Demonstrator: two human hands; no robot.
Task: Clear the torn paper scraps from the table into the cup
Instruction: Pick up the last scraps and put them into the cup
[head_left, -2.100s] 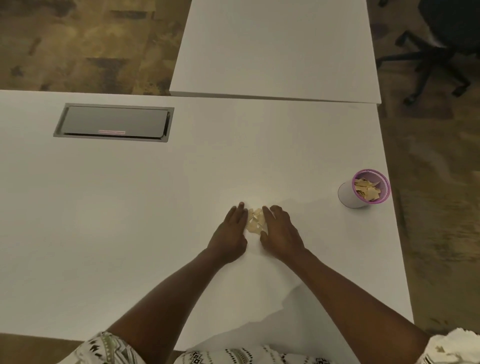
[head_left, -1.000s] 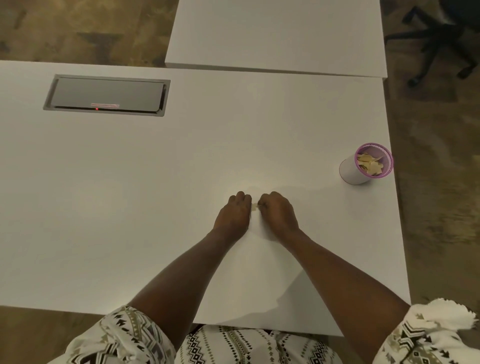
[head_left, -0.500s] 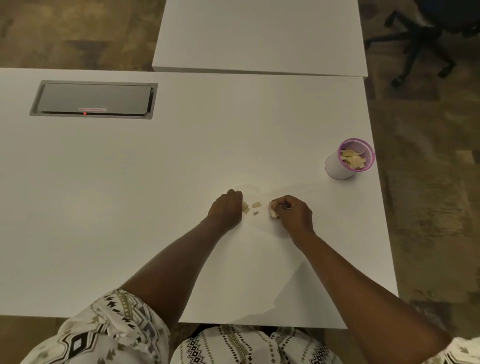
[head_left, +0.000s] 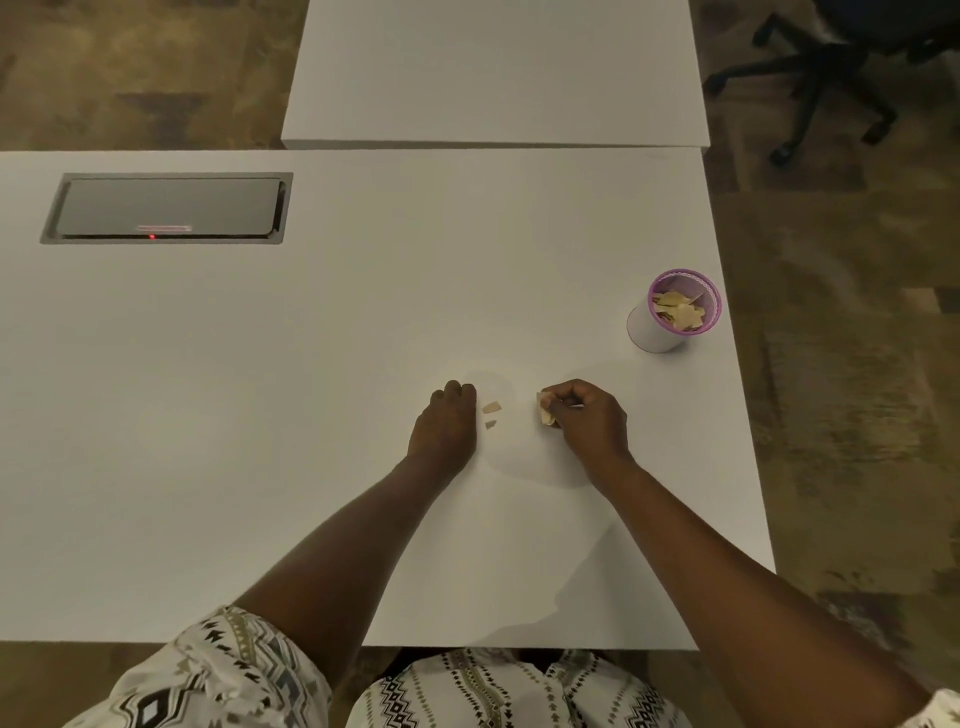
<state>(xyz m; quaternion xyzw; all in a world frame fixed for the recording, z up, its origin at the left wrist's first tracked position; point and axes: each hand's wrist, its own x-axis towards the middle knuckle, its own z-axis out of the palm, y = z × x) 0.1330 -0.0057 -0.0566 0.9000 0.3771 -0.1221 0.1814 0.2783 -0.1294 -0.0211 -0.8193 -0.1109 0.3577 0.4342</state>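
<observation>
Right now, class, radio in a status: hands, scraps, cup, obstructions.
Right hand pinching scraps; left hand curled beside two loose scraps on table. Cup upright, part filled. Path to cup clear.

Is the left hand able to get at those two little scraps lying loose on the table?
Probably yes. The left hand rests right beside the two loose scraps, with only bare table between them, and nothing covers them.
</observation>
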